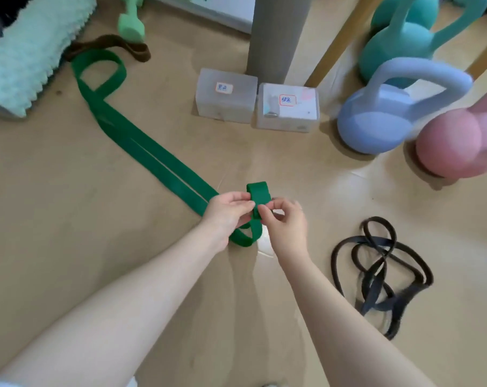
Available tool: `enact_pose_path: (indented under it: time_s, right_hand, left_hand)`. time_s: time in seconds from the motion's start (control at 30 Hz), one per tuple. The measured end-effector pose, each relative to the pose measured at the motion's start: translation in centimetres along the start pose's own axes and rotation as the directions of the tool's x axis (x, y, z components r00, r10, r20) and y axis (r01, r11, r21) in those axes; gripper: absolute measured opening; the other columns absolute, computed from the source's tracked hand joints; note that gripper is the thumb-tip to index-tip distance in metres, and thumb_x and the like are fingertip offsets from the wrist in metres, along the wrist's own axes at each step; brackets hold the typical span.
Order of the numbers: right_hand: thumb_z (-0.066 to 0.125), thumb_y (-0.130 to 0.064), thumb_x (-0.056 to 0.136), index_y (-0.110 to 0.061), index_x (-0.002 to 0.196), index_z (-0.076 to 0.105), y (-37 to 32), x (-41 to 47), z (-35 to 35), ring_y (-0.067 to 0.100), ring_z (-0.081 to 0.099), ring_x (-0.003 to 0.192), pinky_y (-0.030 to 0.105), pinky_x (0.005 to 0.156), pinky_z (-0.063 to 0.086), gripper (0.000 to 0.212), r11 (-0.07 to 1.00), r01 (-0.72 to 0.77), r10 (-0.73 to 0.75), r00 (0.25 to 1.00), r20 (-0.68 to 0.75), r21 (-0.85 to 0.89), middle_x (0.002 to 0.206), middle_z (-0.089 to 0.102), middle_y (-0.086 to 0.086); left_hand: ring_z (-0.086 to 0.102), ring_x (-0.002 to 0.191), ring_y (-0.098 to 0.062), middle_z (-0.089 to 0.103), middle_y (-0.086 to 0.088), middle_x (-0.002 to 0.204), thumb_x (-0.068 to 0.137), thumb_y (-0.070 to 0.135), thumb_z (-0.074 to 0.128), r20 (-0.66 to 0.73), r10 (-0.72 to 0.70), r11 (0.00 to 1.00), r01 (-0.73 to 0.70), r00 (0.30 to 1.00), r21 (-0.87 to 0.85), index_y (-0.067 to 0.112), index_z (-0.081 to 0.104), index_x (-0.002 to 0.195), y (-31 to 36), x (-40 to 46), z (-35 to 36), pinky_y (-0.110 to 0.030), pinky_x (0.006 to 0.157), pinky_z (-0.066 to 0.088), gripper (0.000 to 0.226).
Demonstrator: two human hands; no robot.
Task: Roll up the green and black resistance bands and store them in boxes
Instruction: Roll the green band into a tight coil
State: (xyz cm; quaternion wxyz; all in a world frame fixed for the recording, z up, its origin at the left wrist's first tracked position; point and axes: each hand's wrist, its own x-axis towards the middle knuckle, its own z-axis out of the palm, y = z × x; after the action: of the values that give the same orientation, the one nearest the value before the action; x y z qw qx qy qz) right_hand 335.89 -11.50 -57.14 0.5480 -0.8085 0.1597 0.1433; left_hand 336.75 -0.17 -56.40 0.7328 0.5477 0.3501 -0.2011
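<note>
A long green resistance band (153,155) lies doubled on the wooden floor, running from the far left toward me. Its near end is folded into a small upright loop pinched between my left hand (228,212) and my right hand (285,222). A thinner black resistance band (376,275) lies tangled in loose loops on the floor at the right, apart from both hands. Two translucent lidded boxes stand side by side at the back: the left box (225,96) and the right box (288,107), each with a small red-framed label.
A blue kettlebell (384,118), a pink one (460,143) and teal ones (398,43) stand at the right. A grey post (276,34) rises behind the boxes. A brown band (116,46), a green dumbbell (130,22) and a spiky mint roller (27,51) lie far left.
</note>
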Motion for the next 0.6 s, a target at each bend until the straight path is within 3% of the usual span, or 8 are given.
enact_pose_path:
  time_s: [0.17, 0.27, 0.43, 0.53, 0.6]
  right_hand:
    - [0.065, -0.013, 0.083, -0.024, 0.108, 0.057, 2.5, 2.5, 1.2, 0.010, 0.062, 0.094, 0.032, 0.086, 0.051, 0.029, 0.993, 0.057, -0.050, 0.996, -0.079, 0.099, 0.100, 0.063, -0.011]
    - [0.062, -0.005, 0.084, -0.023, 0.100, 0.062, 2.6, 3.2, 2.2, 0.010, 0.064, 0.093, 0.035, 0.089, 0.053, 0.024, 0.969, 0.109, -0.087, 0.991, -0.106, 0.224, 0.099, 0.067, -0.006]
    - [0.055, 0.004, 0.087, -0.022, 0.096, 0.063, 2.0, 0.7, 3.6, 0.017, 0.065, 0.095, 0.029, 0.085, 0.054, 0.029, 0.897, 0.072, -0.049, 0.997, -0.064, 0.436, 0.101, 0.069, 0.007]
    - [0.054, 0.006, 0.086, -0.016, 0.092, 0.059, 1.8, -0.7, 3.1, 0.019, 0.066, 0.083, 0.028, 0.074, 0.056, 0.024, 0.882, 0.031, 0.014, 0.996, -0.093, 0.471, 0.090, 0.069, 0.011]
    - [0.056, 0.006, 0.085, -0.015, 0.083, 0.059, 1.9, -0.9, 2.5, 0.018, 0.065, 0.077, 0.025, 0.068, 0.054, 0.021, 0.885, 0.018, 0.036, 0.994, -0.107, 0.465, 0.083, 0.066, 0.008]
  left_hand:
    - [0.061, 0.071, -0.010, 0.064, -0.003, 0.079, 0.085, 0.000, 0.060, -0.027, 0.151, 0.987, -0.149, 0.988, 0.060, 0.007, 0.056, 0.094, -1.5, 3.3, 0.2, -0.017, 0.068, 0.054, 0.013]
    - [0.061, 0.066, -0.005, 0.065, -0.001, 0.077, 0.085, -0.001, 0.059, -0.032, 0.258, 0.965, -0.255, 0.966, 0.058, 0.009, 0.057, 0.097, -1.4, 4.0, -0.3, -0.014, 0.062, 0.052, 0.015]
    - [0.056, 0.070, -0.006, 0.063, 0.007, 0.076, 0.085, 0.001, 0.059, -0.047, 0.441, 0.881, -0.422, 0.896, 0.215, 0.022, 0.064, 0.075, -1.7, 3.0, -2.3, -0.017, 0.071, 0.047, 0.023]
    - [0.062, 0.075, 0.000, 0.068, 0.011, 0.082, 0.085, 0.007, 0.061, 0.068, 0.501, 0.817, -0.497, 0.863, 0.292, 0.025, 0.068, 0.085, -2.7, 1.4, -3.2, -0.012, 0.076, 0.047, 0.020]
    - [0.064, 0.089, 0.001, 0.070, 0.008, 0.095, 0.087, 0.006, 0.059, 0.177, 0.511, 0.773, -0.540, 0.841, 0.334, 0.025, 0.068, 0.099, -3.4, 1.0, -3.7, -0.012, 0.085, 0.046, 0.025]
